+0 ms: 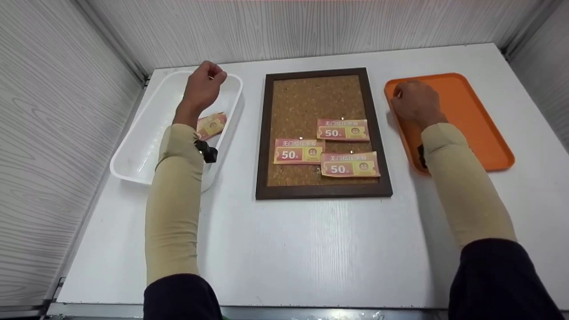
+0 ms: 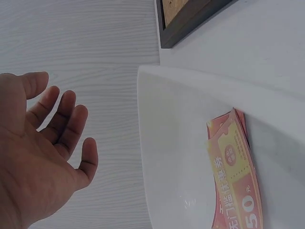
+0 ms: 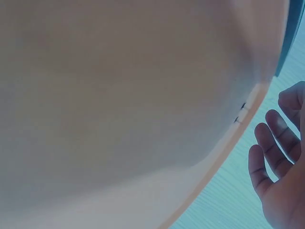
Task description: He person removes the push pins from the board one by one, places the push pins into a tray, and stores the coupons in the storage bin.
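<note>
My left hand (image 1: 204, 90) hovers over the far part of a white plastic bin (image 1: 153, 120); its fingers are loosely bent and hold nothing in the left wrist view. A small stack of pink-and-yellow coupons (image 1: 211, 125) lies in that bin near its right wall. Over the left side of an orange tray (image 1: 471, 111) is my right hand (image 1: 417, 102), fingers loosely curled and empty in the right wrist view. Between the hands, a framed corkboard (image 1: 311, 100) bears three coupons: one at left (image 1: 298, 152), one upper right (image 1: 342, 130), one lower right (image 1: 350, 165), each with a pin at its top edge.
A white table (image 1: 311, 249) carries the bin, corkboard and tray side by side. Grained panels (image 1: 289, 31) close off the back and sides. Two small dark-tipped bits (image 3: 240, 113) lie near the tray's edge in the right wrist view.
</note>
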Demonstrator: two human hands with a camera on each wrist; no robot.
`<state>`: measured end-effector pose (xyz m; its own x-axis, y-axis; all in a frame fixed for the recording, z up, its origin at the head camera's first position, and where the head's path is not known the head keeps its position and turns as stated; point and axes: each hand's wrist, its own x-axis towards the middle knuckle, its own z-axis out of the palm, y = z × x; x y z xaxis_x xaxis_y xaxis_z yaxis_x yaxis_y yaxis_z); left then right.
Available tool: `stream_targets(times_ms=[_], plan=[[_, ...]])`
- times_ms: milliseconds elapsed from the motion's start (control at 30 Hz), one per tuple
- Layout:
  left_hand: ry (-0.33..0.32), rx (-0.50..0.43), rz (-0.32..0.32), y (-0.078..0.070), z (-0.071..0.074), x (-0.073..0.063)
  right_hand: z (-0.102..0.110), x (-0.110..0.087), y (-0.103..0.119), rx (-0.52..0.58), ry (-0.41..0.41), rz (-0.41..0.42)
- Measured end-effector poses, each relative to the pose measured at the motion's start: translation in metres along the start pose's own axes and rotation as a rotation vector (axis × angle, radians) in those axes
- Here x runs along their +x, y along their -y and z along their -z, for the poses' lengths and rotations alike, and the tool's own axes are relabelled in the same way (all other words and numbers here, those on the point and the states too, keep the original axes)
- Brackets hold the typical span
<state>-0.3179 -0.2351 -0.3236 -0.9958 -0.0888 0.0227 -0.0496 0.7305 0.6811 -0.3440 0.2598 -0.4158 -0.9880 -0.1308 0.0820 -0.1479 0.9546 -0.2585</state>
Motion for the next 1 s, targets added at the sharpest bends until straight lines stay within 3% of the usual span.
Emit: stream_targets(times_ms=[133,500,1000], plan=[[-0.008,-0.033,-0.023,-0.005,-0.004,0.000,-0.001,0.000,0.006,0.021,-0.075,0.041],[0.024,-0.078,-0.104,-0.018,-0.018,-0.005,-0.008,0.000,0.022,0.054,-0.155,0.132],[0.064,-0.112,-0.160,-0.031,-0.038,-0.014,-0.003,-0.007,0.029,0.078,-0.200,0.185]])
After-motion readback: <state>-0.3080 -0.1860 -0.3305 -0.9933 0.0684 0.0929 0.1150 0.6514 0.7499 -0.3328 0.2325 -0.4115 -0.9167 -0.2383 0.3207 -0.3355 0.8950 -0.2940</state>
